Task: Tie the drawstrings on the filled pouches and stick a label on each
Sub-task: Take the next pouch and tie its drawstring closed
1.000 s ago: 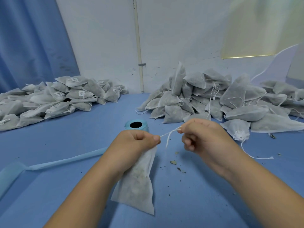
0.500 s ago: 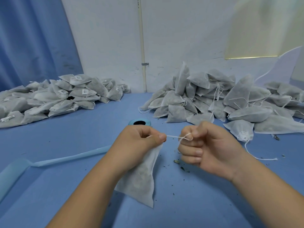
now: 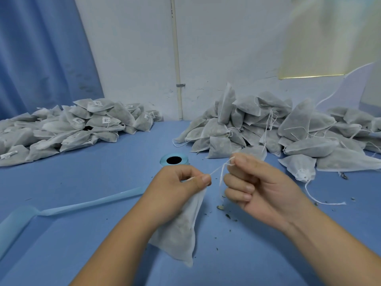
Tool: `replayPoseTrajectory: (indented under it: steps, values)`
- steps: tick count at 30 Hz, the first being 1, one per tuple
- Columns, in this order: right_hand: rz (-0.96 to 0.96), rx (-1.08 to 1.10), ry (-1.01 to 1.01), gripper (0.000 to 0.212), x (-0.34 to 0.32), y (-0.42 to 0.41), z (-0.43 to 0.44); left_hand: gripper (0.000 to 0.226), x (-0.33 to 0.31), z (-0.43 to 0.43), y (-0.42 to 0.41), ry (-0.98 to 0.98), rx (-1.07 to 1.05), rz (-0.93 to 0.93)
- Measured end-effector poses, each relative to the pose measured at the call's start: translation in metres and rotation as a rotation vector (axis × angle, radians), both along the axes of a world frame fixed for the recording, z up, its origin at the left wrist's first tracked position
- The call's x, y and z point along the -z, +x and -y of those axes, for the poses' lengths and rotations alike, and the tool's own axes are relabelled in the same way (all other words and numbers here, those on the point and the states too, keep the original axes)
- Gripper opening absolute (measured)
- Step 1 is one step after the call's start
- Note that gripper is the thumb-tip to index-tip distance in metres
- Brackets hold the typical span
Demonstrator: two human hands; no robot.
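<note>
Where it hangs nearest the camera: one filled white pouch [image 3: 181, 230], clear of the blue table [image 3: 103, 182], neck pinched by the left hand [image 3: 177, 184].

Drawstring [image 3: 216, 171]: taut from that neck to the right hand [image 3: 257, 186], which nips it between thumb and forefinger, other fingers curled; knot too small to tell.

Flecks [image 3: 220, 207], possibly dried leaf: scattered under the hands.

Blue strip [image 3: 90, 205]: trailing left from the label roll [image 3: 174, 159] just beyond the left hand.

Far right: heap of unlabelled pouches [image 3: 268, 129].

Far left: heap of labelled pouches [image 3: 82, 124].
</note>
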State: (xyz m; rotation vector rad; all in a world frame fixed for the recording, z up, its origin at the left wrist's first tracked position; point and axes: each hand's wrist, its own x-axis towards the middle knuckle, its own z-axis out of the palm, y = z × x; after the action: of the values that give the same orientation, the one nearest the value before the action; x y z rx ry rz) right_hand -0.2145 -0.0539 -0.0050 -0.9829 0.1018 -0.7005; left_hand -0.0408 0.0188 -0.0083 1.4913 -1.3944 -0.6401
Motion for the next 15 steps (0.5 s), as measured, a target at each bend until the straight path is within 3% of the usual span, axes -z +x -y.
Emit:
replayPoseTrajectory:
  steps: [4,11,15]
  values:
    - [0.060,-0.044,0.085,0.029,-0.001,0.003,-0.004,0.014,0.002,0.001,-0.003,-0.015,0.009,0.004]
    - [-0.355,-0.152,-0.078,0.014,-0.008,-0.012,0.008,0.021,-0.002,0.004,0.007,-0.128,-0.241,0.130]
    - [-0.372,-0.197,-0.080,0.018,-0.010,-0.016,0.013,0.021,0.001,0.004,0.003,-0.110,-0.225,0.167]
